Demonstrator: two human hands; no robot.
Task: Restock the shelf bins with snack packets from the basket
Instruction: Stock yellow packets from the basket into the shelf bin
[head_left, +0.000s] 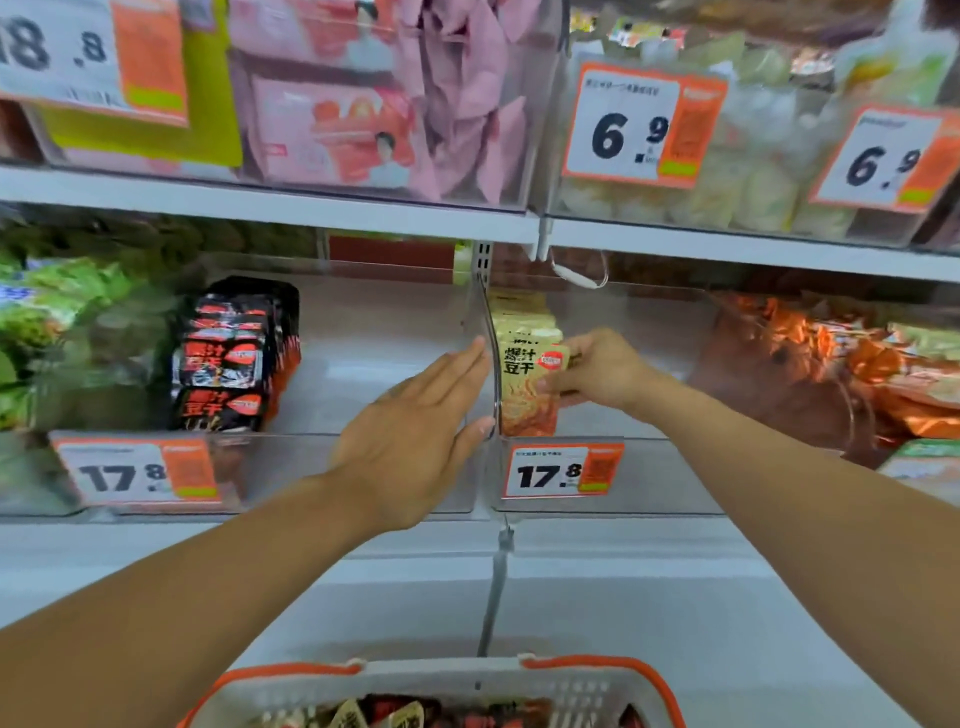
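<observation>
My right hand (597, 371) grips a yellow snack packet (527, 384) standing upright at the front of a row of like packets, at the left side of the clear right bin (675, 467). My left hand (415, 431) is flat with straight fingers, its fingertips against the clear divider between the two bins. The left bin (311, 467) holds a stack of black and red snack packets (228, 364) on its left side. The white basket with an orange rim (431, 680) sits at the bottom, with dark and yellow packets inside.
Orange price tags reading 17.8 (563, 470) hang on both bin fronts. Green packets (47, 332) fill the bin at far left, orange packets (831, 364) the one at right. An upper shelf carries pink packs (363, 130) and pale bags (727, 182). A grey hanging strip (493, 587) dangles below.
</observation>
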